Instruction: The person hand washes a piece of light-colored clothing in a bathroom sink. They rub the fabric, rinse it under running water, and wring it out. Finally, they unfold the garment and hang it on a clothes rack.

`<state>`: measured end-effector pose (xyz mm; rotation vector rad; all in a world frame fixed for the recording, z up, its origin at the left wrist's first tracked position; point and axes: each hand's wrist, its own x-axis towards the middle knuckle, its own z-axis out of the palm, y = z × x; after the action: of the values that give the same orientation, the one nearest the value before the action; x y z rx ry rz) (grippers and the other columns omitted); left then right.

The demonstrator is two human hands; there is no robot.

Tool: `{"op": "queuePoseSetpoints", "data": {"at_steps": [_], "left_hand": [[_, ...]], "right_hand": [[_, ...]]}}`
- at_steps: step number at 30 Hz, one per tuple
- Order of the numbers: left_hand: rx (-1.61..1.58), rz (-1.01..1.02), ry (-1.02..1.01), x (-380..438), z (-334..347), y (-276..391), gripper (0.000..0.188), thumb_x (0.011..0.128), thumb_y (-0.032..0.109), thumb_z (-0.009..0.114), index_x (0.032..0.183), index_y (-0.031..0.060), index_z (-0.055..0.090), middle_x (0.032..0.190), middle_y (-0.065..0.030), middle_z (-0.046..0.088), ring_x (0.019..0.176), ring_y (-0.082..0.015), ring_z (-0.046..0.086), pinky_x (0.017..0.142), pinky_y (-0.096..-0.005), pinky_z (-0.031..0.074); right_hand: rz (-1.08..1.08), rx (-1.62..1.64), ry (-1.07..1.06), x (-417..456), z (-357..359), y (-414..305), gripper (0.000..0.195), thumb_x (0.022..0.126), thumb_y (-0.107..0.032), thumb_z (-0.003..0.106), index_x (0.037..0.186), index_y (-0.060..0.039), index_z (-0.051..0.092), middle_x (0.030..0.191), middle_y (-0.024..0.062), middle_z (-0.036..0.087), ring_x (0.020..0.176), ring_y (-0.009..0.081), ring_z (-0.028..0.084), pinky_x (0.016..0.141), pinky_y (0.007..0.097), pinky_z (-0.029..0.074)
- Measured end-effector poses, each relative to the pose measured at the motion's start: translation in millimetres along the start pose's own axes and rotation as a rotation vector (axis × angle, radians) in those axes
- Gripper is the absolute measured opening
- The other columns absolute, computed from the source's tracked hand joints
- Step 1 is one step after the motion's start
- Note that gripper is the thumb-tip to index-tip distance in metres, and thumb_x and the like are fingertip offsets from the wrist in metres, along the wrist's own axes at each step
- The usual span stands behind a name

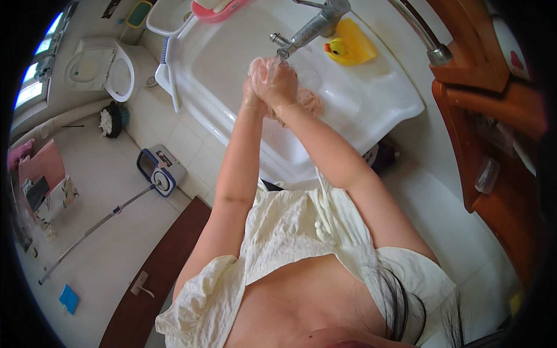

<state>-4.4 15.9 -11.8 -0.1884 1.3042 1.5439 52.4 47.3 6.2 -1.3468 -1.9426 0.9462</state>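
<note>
Both of my hands are together under the spout of the metal faucet (320, 26), over the white washbasin (209, 74). My left hand (253, 93) and my right hand (283, 85) are closed around a wet, thin pink cloth (260, 69), with water running onto it. Some of the same-coloured fabric hangs below and to the right of my right hand, low in the basin. My right hand partly covers the left one, whose fingers are mostly hidden.
A yellow duck-shaped item (343, 48) lies right of the faucet. At the basin's left edge is a white-handled brush (174, 82); a pink soap dish (213, 11) is at the back. Wooden shelving (461, 152) stands right. A toilet (117, 74) and mop bucket (161, 169) are left.
</note>
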Motion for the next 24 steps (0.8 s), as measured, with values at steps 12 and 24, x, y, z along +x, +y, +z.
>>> {"op": "queuePoseSetpoints", "data": {"at_steps": [12,24], "left_hand": [[0.333,0.361,-0.133,-9,-1,66,0.036,0.084,0.026,0.061,0.107,0.0002,0.052,0.096,-0.0096,0.059,0.087,-0.0195,0.059,0.078,-0.0306,0.05],[0.943,0.617,-0.14,22,-50,-37,0.055,0.087,0.044,0.051,0.124,0.0024,0.048,0.116,-0.024,0.053,0.112,-0.0334,0.049,0.095,-0.0371,0.037]], "right_hand": [[0.455,0.44,-0.355,12,-19,52,0.036,0.087,-0.038,0.05,0.095,-0.0039,0.059,0.089,0.0229,0.061,0.084,0.035,0.06,0.07,0.0418,0.048],[0.708,1.271,-0.506,-29,-9,93,0.057,0.085,-0.012,0.058,0.134,-0.0012,0.031,0.124,0.0145,0.047,0.105,0.0196,0.053,0.088,0.0317,0.046]]}}
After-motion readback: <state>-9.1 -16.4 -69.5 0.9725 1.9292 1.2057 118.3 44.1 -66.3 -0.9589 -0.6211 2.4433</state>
